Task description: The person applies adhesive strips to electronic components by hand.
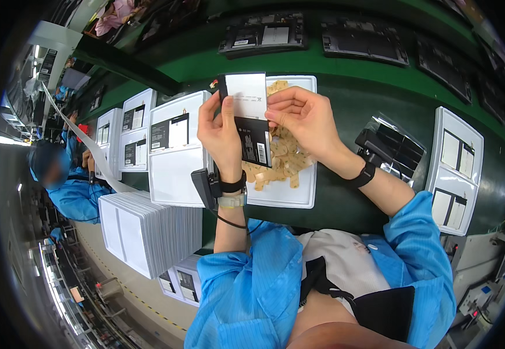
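Observation:
My left hand (pixel 220 134) is closed on a flat battery pack (pixel 246 93), thumb on its face and fingers behind its left side. The pack has a silver-white upper part and a black lower part with a printed label; a small connector with coloured wires sticks out at its upper left. Thumb and fingers of my right hand (pixel 307 119) pinch together at the pack's right edge; whether a thin film is between them is too small to tell. Below the pack, a white tray (pixel 304 195) holds a heap of tan paper-like tabs (pixel 290 154).
To the left, a white tray (pixel 177 160) carries a battery pack, with a tall stack of white trays (pixel 150 232) nearer me. A silvery-black sheet (pixel 400 142) and another tray (pixel 478 168) with packs lie right. Device housings (pixel 366 43) line the back. A person (pixel 72 192) sits far left.

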Tool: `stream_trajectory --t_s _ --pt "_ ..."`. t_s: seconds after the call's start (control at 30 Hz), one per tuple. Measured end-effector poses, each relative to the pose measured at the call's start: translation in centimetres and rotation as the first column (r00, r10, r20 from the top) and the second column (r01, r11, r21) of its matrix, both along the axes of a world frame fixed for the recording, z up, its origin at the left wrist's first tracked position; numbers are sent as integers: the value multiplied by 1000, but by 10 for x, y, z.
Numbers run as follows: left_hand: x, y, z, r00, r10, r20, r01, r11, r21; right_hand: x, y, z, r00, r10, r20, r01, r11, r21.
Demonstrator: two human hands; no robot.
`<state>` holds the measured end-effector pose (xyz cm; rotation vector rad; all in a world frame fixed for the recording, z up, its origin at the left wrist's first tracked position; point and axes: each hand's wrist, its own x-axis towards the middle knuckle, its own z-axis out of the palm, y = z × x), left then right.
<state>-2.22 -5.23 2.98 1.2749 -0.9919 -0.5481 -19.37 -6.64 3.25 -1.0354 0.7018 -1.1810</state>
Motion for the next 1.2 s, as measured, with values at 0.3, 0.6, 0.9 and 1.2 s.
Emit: stream_trajectory --t_s 0.3,0.6,0.9,1.2 --pt "-17 8 -5 925 -378 -49 381 919 102 -4 -7 -9 986 115 120 -112 993 -25" --pt "1 0 -9 891 -341 -300 357 934 0 -3 -13 -12 977 -176 -121 138 953 -271" --pt "2 -3 -20 884 -363 -296 339 932 -130 6 12 0 956 -178 -235 82 927 -367" --pt "24 -9 -15 889 -277 -364 200 951 -236 19 38 -2 898 -247 -364 -63 747 -661"
